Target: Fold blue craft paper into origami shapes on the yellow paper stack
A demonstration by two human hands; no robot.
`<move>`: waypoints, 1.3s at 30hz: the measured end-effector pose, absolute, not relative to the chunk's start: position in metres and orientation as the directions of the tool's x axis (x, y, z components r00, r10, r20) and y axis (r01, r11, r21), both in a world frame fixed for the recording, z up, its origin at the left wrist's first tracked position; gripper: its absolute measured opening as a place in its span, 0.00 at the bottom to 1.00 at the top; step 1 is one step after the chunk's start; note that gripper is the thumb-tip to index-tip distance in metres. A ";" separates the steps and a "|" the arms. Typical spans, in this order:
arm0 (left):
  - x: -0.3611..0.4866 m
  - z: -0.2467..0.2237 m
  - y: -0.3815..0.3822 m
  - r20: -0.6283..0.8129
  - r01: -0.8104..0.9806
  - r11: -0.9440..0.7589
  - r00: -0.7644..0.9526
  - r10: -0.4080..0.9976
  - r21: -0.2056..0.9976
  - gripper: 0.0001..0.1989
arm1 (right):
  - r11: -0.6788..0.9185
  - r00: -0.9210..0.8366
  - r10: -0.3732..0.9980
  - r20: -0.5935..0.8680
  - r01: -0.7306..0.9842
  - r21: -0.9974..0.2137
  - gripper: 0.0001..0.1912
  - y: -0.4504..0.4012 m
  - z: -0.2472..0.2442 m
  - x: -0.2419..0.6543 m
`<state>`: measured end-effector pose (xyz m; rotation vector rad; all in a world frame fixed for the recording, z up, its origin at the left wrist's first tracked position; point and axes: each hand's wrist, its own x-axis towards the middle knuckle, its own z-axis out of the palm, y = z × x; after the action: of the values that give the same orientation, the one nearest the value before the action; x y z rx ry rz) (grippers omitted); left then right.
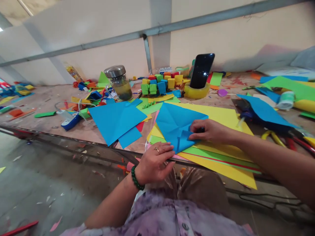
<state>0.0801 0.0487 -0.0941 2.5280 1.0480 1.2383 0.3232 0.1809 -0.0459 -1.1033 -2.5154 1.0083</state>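
A creased blue sheet (172, 121) lies on a stack of yellow and green sheets (221, 114) at the table's front edge, its near part folded over. My left hand (157, 162), with a ring and a green bead bracelet, rests with fingers stretched out, the tips at the sheet's near left edge. From the right, my right hand (209, 131) has its fingers closed on the folded part; a small dark thing shows between thumb and fingers, too unclear to name. To the left, another blue sheet (118, 119) lies on the table over a smaller blue piece (130, 137).
Behind the sheets stand a lidded glass jar (121, 86), several folded paper cubes (161, 86) and a phone (202, 70) propped in a tape roll (196, 91). A blue-handled tool (71, 121) lies left. Pliers (273, 137) lie right, near a curved blue sheet (265, 111).
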 end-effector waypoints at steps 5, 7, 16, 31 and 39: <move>0.081 -0.093 0.050 0.657 0.499 -0.754 0.403 0.638 0.426 0.12 | 0.480 -0.587 0.806 0.073 0.577 -0.661 0.29 0.176 -0.060 0.318; 0.081 -0.093 0.050 0.649 0.514 -0.748 0.406 0.643 0.420 0.12 | 0.496 -0.566 0.816 0.117 0.583 -0.644 0.28 0.175 -0.064 0.318; 0.079 -0.092 0.048 0.632 0.568 -0.743 0.441 0.637 0.354 0.13 | 0.526 -0.561 0.815 0.143 0.614 -0.589 0.23 0.172 -0.069 0.321; 0.082 -0.091 0.049 0.600 0.576 -0.744 0.477 0.642 0.338 0.22 | 0.552 -0.572 0.804 0.160 0.620 -0.557 0.21 0.170 -0.071 0.324; 0.081 -0.090 0.049 0.586 0.579 -0.745 0.493 0.643 0.331 0.17 | 0.533 -0.561 0.815 0.146 0.627 -0.568 0.21 0.171 -0.070 0.322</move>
<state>0.0810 0.0488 -0.0899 2.6360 1.0823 1.0929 0.3221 0.1706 -0.0702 -1.1818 -2.3796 0.6516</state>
